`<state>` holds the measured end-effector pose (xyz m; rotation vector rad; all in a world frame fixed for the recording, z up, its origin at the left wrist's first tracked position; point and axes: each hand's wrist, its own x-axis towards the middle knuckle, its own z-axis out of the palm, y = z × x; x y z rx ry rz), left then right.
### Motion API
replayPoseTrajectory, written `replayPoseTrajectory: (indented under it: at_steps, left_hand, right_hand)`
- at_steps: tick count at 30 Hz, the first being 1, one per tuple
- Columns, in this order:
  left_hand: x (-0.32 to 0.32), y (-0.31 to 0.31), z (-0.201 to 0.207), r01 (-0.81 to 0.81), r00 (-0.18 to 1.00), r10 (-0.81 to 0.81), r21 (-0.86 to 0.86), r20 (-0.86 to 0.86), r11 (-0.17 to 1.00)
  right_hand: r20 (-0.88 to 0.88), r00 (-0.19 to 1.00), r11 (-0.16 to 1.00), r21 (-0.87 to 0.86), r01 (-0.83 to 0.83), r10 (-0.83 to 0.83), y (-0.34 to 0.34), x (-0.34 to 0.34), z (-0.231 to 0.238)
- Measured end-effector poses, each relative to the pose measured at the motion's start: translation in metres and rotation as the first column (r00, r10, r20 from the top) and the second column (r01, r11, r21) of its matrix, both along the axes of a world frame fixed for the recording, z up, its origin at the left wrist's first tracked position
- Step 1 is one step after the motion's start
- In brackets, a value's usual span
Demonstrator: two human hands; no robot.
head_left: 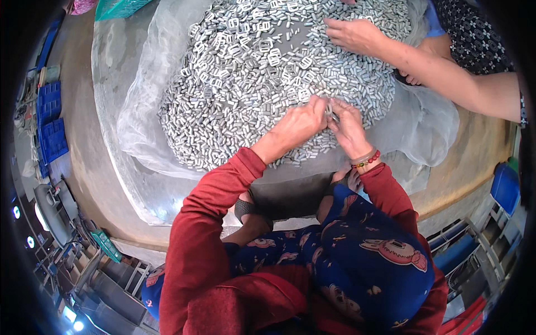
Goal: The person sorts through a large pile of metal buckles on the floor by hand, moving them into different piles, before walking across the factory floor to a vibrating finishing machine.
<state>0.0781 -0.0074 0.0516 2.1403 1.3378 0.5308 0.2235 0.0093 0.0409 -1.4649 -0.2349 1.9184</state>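
My left hand (pixel 298 124) and my right hand (pixel 350 129) meet over the near right part of a wide pile. Their fingertips pinch a small silvery metal piece (pixel 330 110), mostly covered by the fingers, so its exact shape is hard to make out. The pile is made of many short grey metal cylinders (pixel 223 131). Scattered on top, mainly toward its middle and far side, lie flat slotted metal buckles (pixel 273 56). A beaded bracelet (pixel 367 160) circles my right wrist.
Translucent mesh sheeting (pixel 139 120) lies under the pile. From the right, a co-worker's hand (pixel 354 37) reaches into the pile. A teal basket (pixel 120 8) stands at the far left, blue crates (pixel 51 120) further left, and a blue bin (pixel 505 187) at right.
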Motion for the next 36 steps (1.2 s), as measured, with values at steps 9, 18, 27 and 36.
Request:
replayPoseTrajectory:
  at_steps: [9,18,27,36]
  left_hand:
    - [0.003,0.017,0.025,-0.18,0.89,0.224,-0.143,0.398,0.973]
    - [-0.023,0.023,0.002,0.205,0.415,0.772,-0.876,0.482,0.437]
    - [-0.012,0.015,0.013,0.225,0.363,0.775,-0.856,0.516,0.465]
    - [-0.005,0.009,0.004,-0.308,0.846,0.356,-0.183,0.396,0.934]
  right_hand:
    - [0.237,0.966,0.974,0.223,0.052,-0.106,0.013,0.034,0.0]
    - [-0.057,0.985,0.926,0.355,-0.13,0.16,0.028,0.033,0.02]
    - [-0.295,0.882,0.918,0.269,-0.291,0.366,0.026,0.037,0.018]
    - [-0.049,0.919,0.909,0.178,-0.377,0.391,0.01,0.023,0.017]
